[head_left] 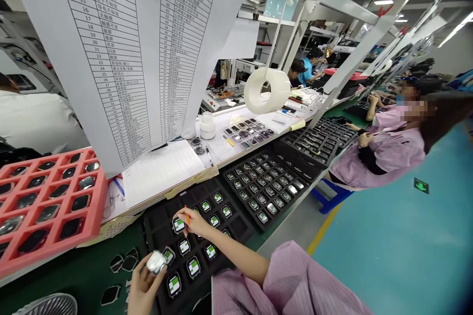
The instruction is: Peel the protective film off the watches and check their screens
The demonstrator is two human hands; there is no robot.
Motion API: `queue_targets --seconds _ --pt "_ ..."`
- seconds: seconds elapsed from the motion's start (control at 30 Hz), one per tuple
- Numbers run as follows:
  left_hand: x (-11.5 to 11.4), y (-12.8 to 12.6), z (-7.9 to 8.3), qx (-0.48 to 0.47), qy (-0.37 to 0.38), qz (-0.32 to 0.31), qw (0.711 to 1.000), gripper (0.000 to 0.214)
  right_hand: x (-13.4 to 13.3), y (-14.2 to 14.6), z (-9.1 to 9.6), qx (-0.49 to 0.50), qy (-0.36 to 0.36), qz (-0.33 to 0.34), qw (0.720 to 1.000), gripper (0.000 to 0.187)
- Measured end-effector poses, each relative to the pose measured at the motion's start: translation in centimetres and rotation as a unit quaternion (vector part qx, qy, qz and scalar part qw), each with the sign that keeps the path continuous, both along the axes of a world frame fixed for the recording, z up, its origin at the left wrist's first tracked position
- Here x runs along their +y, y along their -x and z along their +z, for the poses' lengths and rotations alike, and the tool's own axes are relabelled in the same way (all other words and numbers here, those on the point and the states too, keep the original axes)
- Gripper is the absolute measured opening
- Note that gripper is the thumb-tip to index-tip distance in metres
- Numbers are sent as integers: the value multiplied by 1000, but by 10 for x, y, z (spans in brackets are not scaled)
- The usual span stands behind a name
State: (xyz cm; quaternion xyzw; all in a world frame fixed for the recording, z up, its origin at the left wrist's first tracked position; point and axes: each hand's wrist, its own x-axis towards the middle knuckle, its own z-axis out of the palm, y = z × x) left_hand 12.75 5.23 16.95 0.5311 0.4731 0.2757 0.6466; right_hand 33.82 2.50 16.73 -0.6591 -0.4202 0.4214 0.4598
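Note:
My left hand [142,283] is at the bottom of the view, fingers closed round a small silver watch body [156,262] held just above the black tray [236,229]. My right hand [192,221] reaches over that tray, pinching a thin orange stick [187,217] beside a watch with a lit green-and-white screen [179,225]. Several more lit watches [193,267] sit in the tray's pockets around both hands. My pink sleeve [291,280] fills the lower right.
A red tray [48,236] of dark watch faces stands at the left. A second black tray [268,187] of watches lies to the right, more trays beyond. Printed lists [121,54] hang overhead, a tape roll [266,91] too. Co-workers in pink [384,152] sit along the bench.

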Motion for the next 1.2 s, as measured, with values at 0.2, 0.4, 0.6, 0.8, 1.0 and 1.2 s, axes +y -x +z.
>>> queue_targets --seconds 0.2,0.4,0.6,0.8,1.0,1.2 --pt "-14 -35 55 -11 -87 -39 995 66 -47 -3 33 201 -76 -18 977 31" --pt "-23 -51 85 -31 -130 -57 989 49 -74 -9 67 293 -126 -7 948 45" --pt "-18 -44 80 22 -114 -107 988 52 -83 -7 77 299 -130 6 945 50" --pt "-24 -43 82 -4 -106 -109 988 55 -83 -4 76 286 -135 -1 949 45" --pt "-26 -44 88 -13 -105 -151 983 51 -85 -4 79 241 -129 -51 960 31" --pt "-33 -47 95 -25 -111 -138 984 52 -92 -6 91 239 -129 -80 959 26"
